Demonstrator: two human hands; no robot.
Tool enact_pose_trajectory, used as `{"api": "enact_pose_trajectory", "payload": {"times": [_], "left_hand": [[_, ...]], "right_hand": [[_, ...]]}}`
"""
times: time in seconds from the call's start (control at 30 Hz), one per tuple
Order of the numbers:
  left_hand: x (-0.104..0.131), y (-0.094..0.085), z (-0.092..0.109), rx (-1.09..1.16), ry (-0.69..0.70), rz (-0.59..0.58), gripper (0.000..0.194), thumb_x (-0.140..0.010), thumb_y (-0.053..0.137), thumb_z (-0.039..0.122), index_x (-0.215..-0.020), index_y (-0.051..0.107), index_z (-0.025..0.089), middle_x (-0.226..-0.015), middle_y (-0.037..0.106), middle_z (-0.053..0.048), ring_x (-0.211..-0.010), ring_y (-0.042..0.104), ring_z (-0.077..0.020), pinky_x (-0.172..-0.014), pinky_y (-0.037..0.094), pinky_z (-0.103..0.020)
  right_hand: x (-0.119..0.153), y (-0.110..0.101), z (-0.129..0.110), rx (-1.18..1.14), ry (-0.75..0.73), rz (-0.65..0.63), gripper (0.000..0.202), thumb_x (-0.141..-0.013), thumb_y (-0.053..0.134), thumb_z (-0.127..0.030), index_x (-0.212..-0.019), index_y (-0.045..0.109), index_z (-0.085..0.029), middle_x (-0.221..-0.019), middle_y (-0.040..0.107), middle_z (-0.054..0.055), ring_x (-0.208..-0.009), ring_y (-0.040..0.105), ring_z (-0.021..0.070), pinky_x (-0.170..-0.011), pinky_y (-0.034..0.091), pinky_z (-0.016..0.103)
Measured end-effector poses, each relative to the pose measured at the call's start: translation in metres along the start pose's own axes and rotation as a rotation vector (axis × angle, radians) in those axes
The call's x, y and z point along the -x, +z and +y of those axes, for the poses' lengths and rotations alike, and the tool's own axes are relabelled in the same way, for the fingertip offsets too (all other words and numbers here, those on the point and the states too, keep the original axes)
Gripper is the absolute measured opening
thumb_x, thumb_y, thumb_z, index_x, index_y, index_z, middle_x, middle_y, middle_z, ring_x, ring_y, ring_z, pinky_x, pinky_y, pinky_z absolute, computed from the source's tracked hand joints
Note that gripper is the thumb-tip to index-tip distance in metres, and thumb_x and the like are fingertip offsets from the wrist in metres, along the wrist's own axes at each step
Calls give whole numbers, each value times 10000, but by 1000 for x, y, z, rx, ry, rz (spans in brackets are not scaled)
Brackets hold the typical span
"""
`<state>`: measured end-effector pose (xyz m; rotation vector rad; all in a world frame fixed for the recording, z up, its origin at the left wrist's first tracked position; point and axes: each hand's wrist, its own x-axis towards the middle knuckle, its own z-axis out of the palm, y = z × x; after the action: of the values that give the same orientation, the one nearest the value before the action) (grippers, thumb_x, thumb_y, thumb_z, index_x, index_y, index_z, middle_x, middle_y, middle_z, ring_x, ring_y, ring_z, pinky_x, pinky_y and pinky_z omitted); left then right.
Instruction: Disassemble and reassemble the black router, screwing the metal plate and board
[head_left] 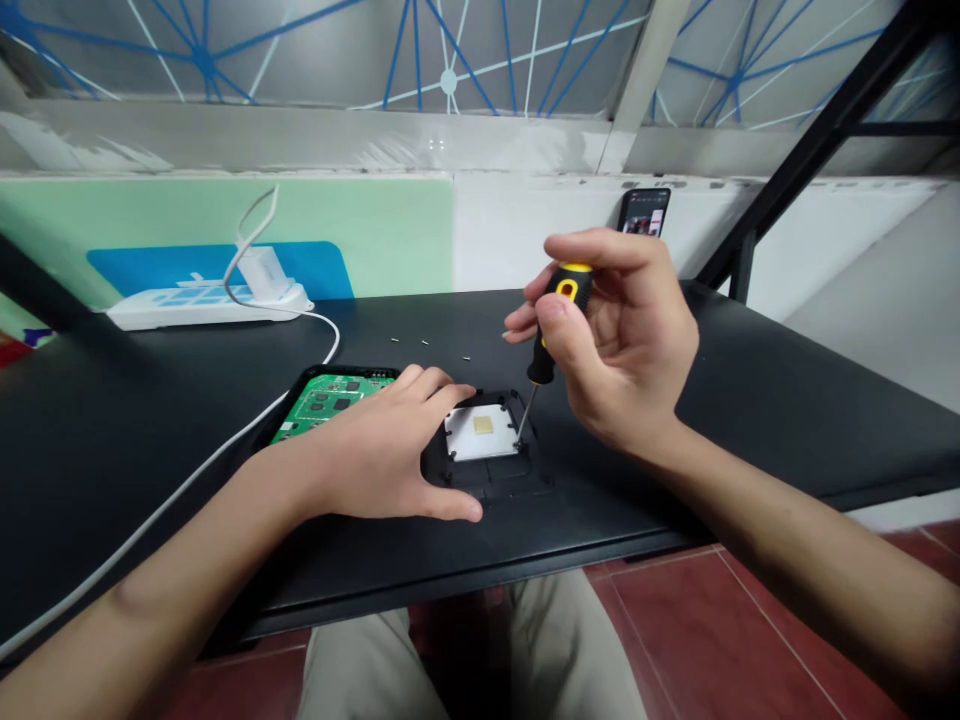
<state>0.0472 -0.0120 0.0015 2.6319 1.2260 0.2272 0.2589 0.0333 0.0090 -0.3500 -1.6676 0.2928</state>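
Observation:
In my right hand (622, 330) is a black and yellow screwdriver (561, 315), tilted, its shaft reaching down to the right edge of a white plate (469, 447). That plate carries a small gold square (482, 425) and sits in a black plastic cover (517, 475) on the table. My left hand (397, 435) rests over the cover's left side, thumb and fingers spread along its near and far edges. Partly behind that hand lies a black housing with a green circuit board (315, 405). Whether a screw is under the screwdriver's tip is too small to tell.
Several small screws (425, 343) lie on the black table (630, 500) beyond the cover. A white power strip (210, 302) with a plugged-in adapter stands at the back left. Its white cable (180, 507) runs along the left. A phone (645, 211) leans against the wall.

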Motion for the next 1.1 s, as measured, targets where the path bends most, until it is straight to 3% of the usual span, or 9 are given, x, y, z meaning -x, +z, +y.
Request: {"api": "enact_pose_trajectory", "payload": {"times": [0.17, 0.3, 0.37, 0.47, 0.8, 1.1], "left_hand": [[0, 0, -1, 15, 8, 12, 903, -750, 717, 679, -1451, 436, 184, -1344, 535, -144, -1222, 494, -363, -1031, 441, -491], [0, 0, 0, 9, 5, 7, 896, -754, 716, 683, -1449, 435, 191, -1328, 539, -145, -1213, 499, -360, -1023, 447, -488], [-1, 0, 0, 2, 7, 6, 900, -752, 716, 690, -1447, 434, 192, -1321, 537, -144, -1212, 497, -357, -1023, 448, -483], [0, 0, 0, 3, 5, 9, 902, -752, 713, 689, -1448, 435, 186, -1324, 539, -142, -1216, 497, -360, -1029, 446, -487], [-1, 1, -1, -16, 7, 1, 942, -756, 714, 693, -1463, 420, 144, -1327, 527, -161, -1226, 489, -359, -1042, 445, -475], [0, 1, 0, -16, 1, 3, 948, -748, 722, 684, -1459, 430, 131, -1328, 534, -157, -1218, 492, -354, -1039, 444, -475]], "right_hand": [[0, -3, 2, 127, -42, 37, 186, -885, 695, -387, -1032, 628, -295, -954, 621, 15, -644, 614, 136, -553, 585, 296], [4, -3, -1, 8, 54, -7, 251, -962, 513, -492, -1107, 657, -347, -1059, 626, 35, -735, 683, 191, -607, 635, 356], [5, -2, -3, -49, 84, -15, 295, -997, 436, -445, -1174, 655, -356, -1060, 653, 27, -792, 713, 199, -645, 651, 365], [5, -1, -7, -29, 79, -26, 281, -1003, 472, -365, -1214, 655, -328, -986, 698, 16, -790, 722, 183, -712, 662, 363], [3, -5, -4, 132, 19, -10, 234, -948, 595, -467, -1116, 662, -319, -1045, 679, 34, -694, 678, 150, -586, 628, 297], [5, -2, -9, -29, 88, -41, 263, -993, 523, -428, -1183, 665, -313, -1005, 714, 16, -795, 739, 189, -701, 658, 356]]}}
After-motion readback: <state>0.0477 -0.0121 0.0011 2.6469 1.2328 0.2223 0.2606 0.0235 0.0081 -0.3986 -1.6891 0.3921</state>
